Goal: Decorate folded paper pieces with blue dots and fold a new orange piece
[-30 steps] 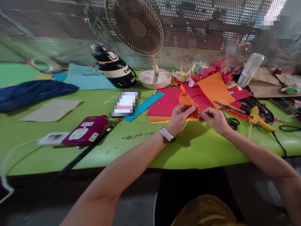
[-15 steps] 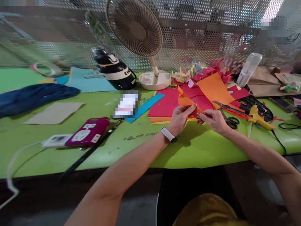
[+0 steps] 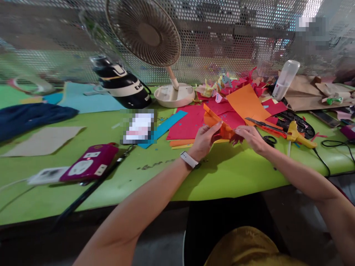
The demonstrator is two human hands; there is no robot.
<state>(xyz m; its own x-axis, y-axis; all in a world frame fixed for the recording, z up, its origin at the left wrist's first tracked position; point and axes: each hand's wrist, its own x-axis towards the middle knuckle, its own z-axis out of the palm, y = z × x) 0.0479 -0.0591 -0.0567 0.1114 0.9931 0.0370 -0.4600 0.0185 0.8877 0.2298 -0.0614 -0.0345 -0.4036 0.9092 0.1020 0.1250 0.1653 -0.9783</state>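
Note:
Both hands hold a folded piece of orange paper (image 3: 213,119) above the green table. My left hand (image 3: 204,141) is closed on its left side, the thumb lying along the fold. At its right end my right hand (image 3: 249,137) pinches the paper between thumb and fingers; the exact grip is partly hidden. Behind and beneath are red sheets (image 3: 183,125), with orange and yellow sheets showing under their front edge. A flat orange sheet (image 3: 246,103) lies just beyond my right hand. Black-handled scissors (image 3: 269,140) and a utility knife (image 3: 266,125) lie right of that hand.
A yellow glue gun (image 3: 296,135) with a cord lies at the right. Folded paper pieces (image 3: 235,84) are heaped at the back. A fan (image 3: 174,95), a black bottle (image 3: 124,87), a phone (image 3: 138,126) and a purple power strip (image 3: 90,162) stand or lie to the left.
The view has shifted slightly, so most things appear farther left. My right hand has moved a little away from the left thumb, and more of the folded orange paper shows between the hands.

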